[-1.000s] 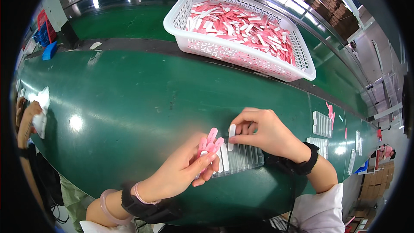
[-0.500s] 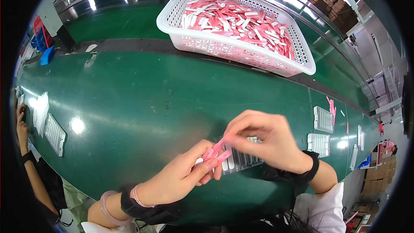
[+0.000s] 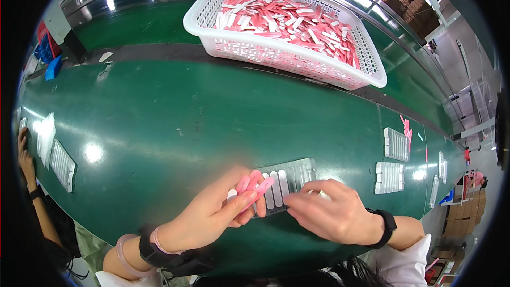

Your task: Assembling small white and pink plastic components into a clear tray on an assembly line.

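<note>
Right hand (image 3: 332, 212) has shifted from the pink strips (image 3: 263, 186) to the near edge of the tray (image 3: 305, 169); it is curled and blurred, so whether it grips a strip cannot be told. Left hand (image 3: 212, 202) clasps the pink strips at the tray's left edge, fanned, probably to keep single ends accessible. White strips (image 3: 275, 188) lie side by side in the tray, apparently aligned by its slots. Tray location: toward the near edge of the table (image 3: 133, 127), likely for short reach. Basket (image 3: 287, 61), holding loose strips (image 3: 281, 26), stands at the far edge, presumably to avoid crowding the tray.
</note>
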`<state>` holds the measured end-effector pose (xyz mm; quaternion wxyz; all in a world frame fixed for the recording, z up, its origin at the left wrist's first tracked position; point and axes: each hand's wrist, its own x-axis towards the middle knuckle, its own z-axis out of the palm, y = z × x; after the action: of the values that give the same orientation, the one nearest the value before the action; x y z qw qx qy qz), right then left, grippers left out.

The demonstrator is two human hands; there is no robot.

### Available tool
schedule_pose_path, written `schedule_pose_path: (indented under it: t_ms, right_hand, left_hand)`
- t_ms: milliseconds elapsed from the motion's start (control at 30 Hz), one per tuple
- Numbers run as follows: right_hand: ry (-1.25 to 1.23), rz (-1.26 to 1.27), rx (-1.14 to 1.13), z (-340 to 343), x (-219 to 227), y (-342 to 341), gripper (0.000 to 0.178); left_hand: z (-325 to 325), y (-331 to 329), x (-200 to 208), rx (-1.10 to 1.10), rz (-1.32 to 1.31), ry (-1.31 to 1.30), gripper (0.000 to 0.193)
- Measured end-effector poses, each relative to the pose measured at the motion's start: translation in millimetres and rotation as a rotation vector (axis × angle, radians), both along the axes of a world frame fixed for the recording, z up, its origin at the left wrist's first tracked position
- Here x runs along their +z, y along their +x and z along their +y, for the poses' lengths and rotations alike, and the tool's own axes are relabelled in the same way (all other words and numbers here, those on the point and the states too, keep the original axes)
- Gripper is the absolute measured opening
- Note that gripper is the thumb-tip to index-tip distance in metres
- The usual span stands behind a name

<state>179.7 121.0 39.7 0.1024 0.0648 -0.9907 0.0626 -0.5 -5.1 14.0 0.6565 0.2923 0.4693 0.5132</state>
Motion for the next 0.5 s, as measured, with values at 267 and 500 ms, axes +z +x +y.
schedule_pose_path:
  t_ms: [267,500]
  right_hand:
    - [-1.285,0.108,-0.526,6,-4,-20,0.006]
    - [-0.027,0.138,0.0,21,-19,-2,0.026]
  left_hand:
    - [1,2,-1,-0.069,-0.02,0.023,0.015]
    - [3,-3,4,-0.026,-0.07,-0.111,0.019]
